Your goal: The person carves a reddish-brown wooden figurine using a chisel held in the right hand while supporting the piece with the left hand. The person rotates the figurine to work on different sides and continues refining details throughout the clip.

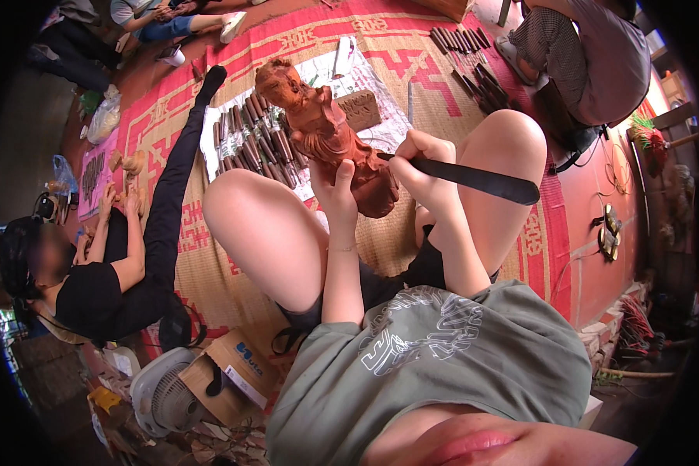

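Note:
A reddish-brown carved wooden figure (322,120) leans up and to the left between my raised knees. My left hand (336,190) is closed around its lower part from the near side, thumb up. The fingers behind the wood are hidden. In my right hand (426,167) is a carving tool (485,182) with a long, flat, dark shaft slanting down to the right. Its thin front end points at the figure's lower right side; I cannot tell whether it touches the wood.
Beyond the figure, several wood-handled chisels (248,140) lie in rows on a white sheet (380,78), near a cardboard piece (357,110). More tools (481,85) lie at the far right of the patterned mat. One person (93,291) carves at left; another (598,58) sits at upper right. A fan (167,392) stands at lower left.

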The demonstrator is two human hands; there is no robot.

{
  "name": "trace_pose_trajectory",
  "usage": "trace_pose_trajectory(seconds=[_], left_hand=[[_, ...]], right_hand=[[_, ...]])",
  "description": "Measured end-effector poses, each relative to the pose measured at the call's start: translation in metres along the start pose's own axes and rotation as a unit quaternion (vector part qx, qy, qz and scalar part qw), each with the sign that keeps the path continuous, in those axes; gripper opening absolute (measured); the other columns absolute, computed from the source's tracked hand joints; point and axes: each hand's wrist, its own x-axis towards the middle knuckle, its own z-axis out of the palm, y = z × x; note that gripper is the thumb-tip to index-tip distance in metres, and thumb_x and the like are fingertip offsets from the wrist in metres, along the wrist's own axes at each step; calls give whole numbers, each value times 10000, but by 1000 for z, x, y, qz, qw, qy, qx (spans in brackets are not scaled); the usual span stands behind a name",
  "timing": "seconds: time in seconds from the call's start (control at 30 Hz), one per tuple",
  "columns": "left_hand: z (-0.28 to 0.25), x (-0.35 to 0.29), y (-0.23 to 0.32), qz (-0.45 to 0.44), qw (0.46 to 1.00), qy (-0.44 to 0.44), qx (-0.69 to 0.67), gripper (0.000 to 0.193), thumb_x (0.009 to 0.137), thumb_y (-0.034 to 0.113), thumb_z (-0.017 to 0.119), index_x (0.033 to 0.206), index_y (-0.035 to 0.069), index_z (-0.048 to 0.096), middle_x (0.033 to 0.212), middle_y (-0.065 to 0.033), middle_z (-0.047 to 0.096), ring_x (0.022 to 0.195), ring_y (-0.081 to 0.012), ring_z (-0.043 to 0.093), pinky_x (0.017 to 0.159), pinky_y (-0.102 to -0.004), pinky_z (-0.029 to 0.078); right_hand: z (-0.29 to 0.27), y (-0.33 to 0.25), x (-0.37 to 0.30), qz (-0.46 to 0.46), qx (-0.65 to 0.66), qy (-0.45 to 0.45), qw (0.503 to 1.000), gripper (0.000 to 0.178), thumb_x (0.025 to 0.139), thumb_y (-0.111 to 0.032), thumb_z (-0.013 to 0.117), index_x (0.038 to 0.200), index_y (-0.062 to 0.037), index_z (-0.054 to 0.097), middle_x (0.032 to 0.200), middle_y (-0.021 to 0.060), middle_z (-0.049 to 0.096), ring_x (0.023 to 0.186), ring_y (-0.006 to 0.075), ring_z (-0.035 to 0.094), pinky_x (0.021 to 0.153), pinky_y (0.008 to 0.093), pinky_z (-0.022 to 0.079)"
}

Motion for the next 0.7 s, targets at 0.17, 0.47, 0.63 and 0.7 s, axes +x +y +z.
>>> trace_pose_trajectory(seconds=[0.17,0.47,0.63,0.7], left_hand=[[4,1,-4,-3,1000,7,-26,480,897,286,631,1240,-6,463,1178,-62,530,1041,-159,508,929,-305,397],[-3,7,-6,-35,998,32,-33,479,925,360,570,1234,8,473,1168,-73,546,1037,-165,542,896,-306,446],[-12,9,-8,-179,975,-11,-133,499,932,433,531,1206,17,512,1103,-90,609,992,-185,596,885,-314,470],[-20,11,-16,-245,953,-42,-174,507,924,460,529,1180,23,536,1079,-100,626,966,-190,613,865,-314,485]], right_hand=[[12,3,5,-70,35,13,997,140,669,-32,629,623,10,504,544,91,542,495,151,526,499,299,420],[3,6,1,-44,149,-46,987,168,749,49,666,739,-4,507,772,54,607,664,58,532,598,217,441],[2,8,11,19,221,-131,966,201,767,-12,714,753,2,514,881,93,672,808,79,610,691,226,503],[-4,9,16,2,217,-155,964,193,761,-17,715,747,-1,523,864,98,674,796,82,611,680,231,502]])
